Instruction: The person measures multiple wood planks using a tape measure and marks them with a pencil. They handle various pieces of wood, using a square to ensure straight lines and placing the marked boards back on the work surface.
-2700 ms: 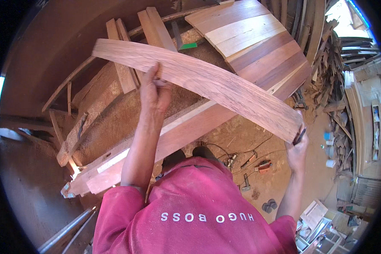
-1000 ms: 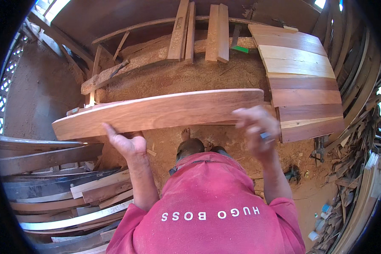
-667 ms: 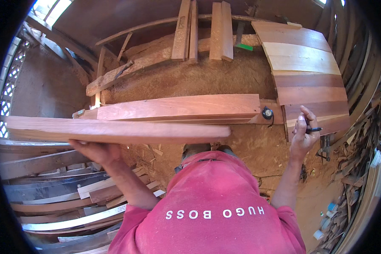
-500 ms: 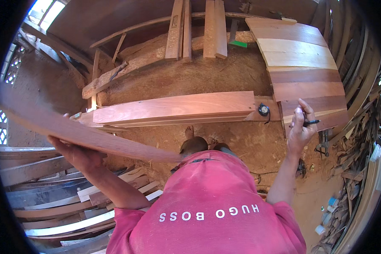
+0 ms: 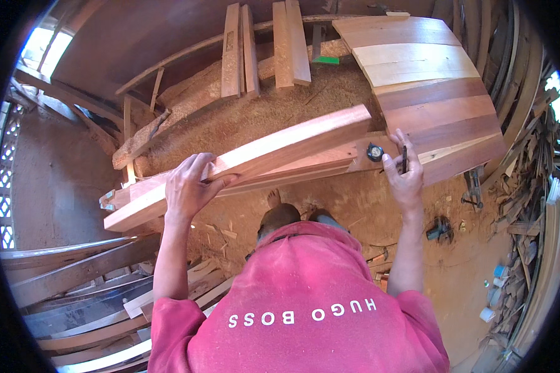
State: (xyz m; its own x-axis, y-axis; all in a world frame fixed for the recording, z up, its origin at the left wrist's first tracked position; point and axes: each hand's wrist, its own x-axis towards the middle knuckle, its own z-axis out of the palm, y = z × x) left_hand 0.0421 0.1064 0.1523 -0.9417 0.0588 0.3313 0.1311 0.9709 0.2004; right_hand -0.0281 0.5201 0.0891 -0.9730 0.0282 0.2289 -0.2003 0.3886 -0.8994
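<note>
My left hand (image 5: 191, 188) is closed round a long reddish wooden board (image 5: 286, 144), held tilted on its edge, its right end raised. Beneath it, partly hidden, another plank (image 5: 326, 160) lies on the bench. In my right hand (image 5: 407, 183) a dark pen or pencil (image 5: 404, 160) is pinched upright, off to the right of the board's end. A black-and-white tape measure (image 5: 374, 152) sits on the bench close to that hand's fingertips.
A panel of joined planks (image 5: 438, 102) lies at the right, with a clamp (image 5: 472, 189) below it. Several boards (image 5: 231, 59) lean at the back. Stacked timber (image 5: 87, 311) fills the lower left. A power tool (image 5: 440, 230) and wood scraps (image 5: 522, 248) lie at the right.
The board in my left hand has swung from the left to over the bench, turning its right end up and away. My right hand has moved left, toward the tape measure, still holding the pen.
</note>
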